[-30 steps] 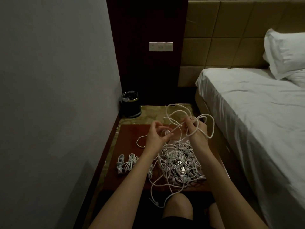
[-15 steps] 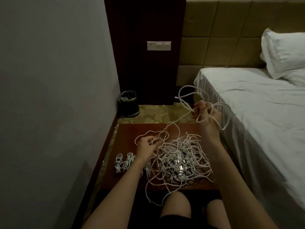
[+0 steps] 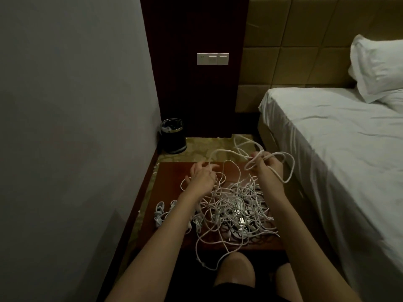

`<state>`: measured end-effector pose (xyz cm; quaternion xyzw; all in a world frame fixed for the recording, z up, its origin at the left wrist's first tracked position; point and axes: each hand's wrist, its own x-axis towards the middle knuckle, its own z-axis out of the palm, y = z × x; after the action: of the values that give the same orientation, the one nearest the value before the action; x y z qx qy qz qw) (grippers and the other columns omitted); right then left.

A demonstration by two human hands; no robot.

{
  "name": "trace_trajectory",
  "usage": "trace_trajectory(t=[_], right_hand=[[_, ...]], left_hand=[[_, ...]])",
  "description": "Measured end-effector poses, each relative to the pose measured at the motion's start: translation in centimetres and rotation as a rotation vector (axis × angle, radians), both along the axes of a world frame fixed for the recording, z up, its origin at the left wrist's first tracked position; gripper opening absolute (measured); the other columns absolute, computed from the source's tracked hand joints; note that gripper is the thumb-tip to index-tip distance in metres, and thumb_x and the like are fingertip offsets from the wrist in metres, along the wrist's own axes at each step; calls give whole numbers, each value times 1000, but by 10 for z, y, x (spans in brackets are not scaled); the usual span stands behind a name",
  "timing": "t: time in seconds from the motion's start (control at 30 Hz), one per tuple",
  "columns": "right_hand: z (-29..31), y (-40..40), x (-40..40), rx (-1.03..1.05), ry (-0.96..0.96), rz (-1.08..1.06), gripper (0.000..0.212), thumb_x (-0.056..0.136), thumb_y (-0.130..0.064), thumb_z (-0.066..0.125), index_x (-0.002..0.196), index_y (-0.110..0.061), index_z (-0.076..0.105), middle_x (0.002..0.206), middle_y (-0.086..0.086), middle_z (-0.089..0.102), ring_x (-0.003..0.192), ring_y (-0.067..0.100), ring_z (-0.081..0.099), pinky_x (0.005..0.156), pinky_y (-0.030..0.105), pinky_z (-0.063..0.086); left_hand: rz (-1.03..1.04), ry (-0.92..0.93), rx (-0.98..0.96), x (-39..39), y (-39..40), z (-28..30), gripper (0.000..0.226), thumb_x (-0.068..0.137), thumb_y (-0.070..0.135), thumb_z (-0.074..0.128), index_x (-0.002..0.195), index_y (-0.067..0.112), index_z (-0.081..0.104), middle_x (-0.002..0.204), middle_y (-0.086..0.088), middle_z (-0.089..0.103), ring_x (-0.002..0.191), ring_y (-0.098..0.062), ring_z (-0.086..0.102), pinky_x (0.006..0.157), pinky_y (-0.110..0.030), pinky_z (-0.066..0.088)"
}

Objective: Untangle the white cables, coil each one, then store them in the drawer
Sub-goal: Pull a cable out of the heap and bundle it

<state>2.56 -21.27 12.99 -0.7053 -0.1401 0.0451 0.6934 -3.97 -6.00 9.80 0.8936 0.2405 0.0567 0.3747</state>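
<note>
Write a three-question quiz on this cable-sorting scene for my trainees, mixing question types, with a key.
1. True or false: the right hand holds loops of white cable.
2. Where do the coiled bundles lie? A) on the bed B) at the table's left edge C) in the bin
3. Fill in: the tangled pile rests on the ____.

Key: 1 true; 2 B; 3 table.

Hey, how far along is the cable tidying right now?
Early. Done: two coiled bundles at the table's left edge. In hand: the right hand holds several loops of one cable; the left hand touches a strand. Left: the big tangle, and storing; no drawer visible.
</note>
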Motion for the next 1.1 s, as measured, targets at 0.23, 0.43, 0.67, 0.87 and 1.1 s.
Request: trace_trajectory(t=[0.23,0.43,0.67,0.87,1.1], right_hand=[[-2,11,-15,-52,67,258,10,93,-16,60,101,-11,64,88,16,68,77,25,66,73,43,55],[10,29,-20,-30,98,433,19,94,-9,57,81,-20,65,61,-5,67,64,14,62,60,25,50],[30,19,-13,349,173,346,8,95,-13,56,92,-7,60,72,3,68,61,14,66,53,26,55],[39,8,1,451,64,188,6,97,-5,52,93,-1,55,63,-4,68,55,6,62,51,18,49],[41,-12,14,540,50,7,10,99,-10,51,92,-10,58,70,-6,71,69,7,67,66,20,54]], left_hand=[[-81,-247,-431,10,-6,46,40,107,23,29,145,12,33,144,-12,42,128,-20,42,94,-28,36],[-156,-317,-446,9,-12,71,47,104,7,29,150,14,25,146,-26,36,122,-30,47,73,-16,45],[-199,-374,-739,-3,-21,54,59,91,41,59,138,11,42,101,-5,68,77,-7,66,63,-17,48],[-220,-247,-459,-19,-28,-6,29,101,29,47,100,11,70,73,2,68,69,-5,65,71,-18,48],[-152,-207,-311,-25,-18,-10,17,94,31,60,87,22,74,90,1,70,65,4,57,59,-18,46]])
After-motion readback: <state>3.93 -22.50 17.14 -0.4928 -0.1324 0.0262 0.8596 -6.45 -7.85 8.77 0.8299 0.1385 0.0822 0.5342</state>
